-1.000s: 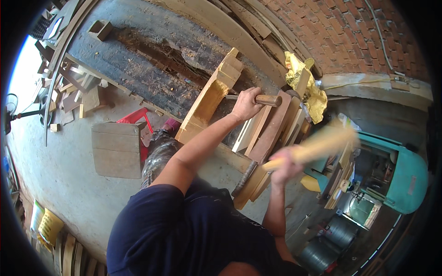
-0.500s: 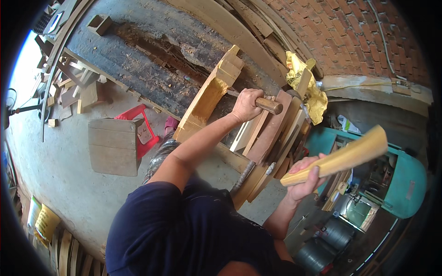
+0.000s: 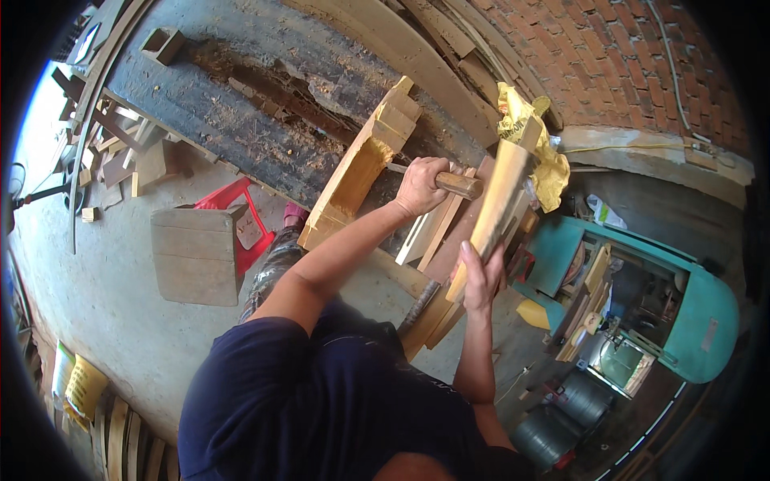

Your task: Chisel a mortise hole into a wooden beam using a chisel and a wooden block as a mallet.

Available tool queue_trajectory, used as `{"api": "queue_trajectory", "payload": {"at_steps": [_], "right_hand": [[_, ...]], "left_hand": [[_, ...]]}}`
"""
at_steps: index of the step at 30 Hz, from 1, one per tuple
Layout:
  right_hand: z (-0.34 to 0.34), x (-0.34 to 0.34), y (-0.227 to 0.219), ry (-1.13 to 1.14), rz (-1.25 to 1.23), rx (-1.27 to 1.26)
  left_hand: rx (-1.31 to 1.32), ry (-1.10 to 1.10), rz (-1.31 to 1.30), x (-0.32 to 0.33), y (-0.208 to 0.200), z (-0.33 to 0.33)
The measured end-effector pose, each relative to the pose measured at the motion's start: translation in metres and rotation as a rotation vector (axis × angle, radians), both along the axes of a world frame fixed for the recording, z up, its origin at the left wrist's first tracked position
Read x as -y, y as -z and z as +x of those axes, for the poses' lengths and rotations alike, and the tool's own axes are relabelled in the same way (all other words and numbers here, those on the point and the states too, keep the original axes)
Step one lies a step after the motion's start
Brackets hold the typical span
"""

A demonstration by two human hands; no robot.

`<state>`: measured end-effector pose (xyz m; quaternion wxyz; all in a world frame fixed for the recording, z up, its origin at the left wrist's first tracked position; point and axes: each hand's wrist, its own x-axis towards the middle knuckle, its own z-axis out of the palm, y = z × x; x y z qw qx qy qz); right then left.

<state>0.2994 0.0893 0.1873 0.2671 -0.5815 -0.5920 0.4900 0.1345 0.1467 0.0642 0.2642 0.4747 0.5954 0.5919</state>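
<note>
My left hand [image 3: 420,187] is wrapped round the wooden handle of a chisel [image 3: 459,185]. Its thin metal blade points left, with the tip at the notched face of a thick yellowish wooden block [image 3: 346,192]. That block lies slanting across the dark bench, a hollow cut into its side. In my right hand [image 3: 480,276], fingers closed about the lower end, is a long pale wooden club [image 3: 497,192]. The club stands tilted, its broad upper part just right of the chisel's butt; whether the two touch, I cannot tell. Several boards [image 3: 435,228] lie partly hidden behind it.
The dark workbench [image 3: 233,120] carries shavings and a long ragged hole. A wooden stool [image 3: 195,256] and a red plastic seat [image 3: 253,210] stand at left. At right are a crumpled yellow sack [image 3: 545,164], a green machine [image 3: 704,325] and a brick wall [image 3: 593,60].
The club has swung left and upright from the far right, coming close to the chisel's handle. My left hand and the chisel have barely shifted.
</note>
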Motion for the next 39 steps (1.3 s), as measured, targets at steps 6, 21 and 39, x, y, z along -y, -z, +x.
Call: {"api": "queue_trajectory", "payload": {"at_steps": [6, 21, 39], "right_hand": [[-0.019, -0.007, -0.077, 0.095, 0.521, -0.445], [0.001, -0.009, -0.022, -0.195, 0.411, 0.056], [-0.059, -0.013, -0.099, 0.001, 0.540, -0.310]], "left_hand": [[0.000, 0.041, -0.027, 0.004, 0.002, -0.012], [-0.012, -0.018, -0.072, -0.006, -0.003, -0.002], [0.077, -0.036, 0.083, 0.007, 0.008, -0.021]]}}
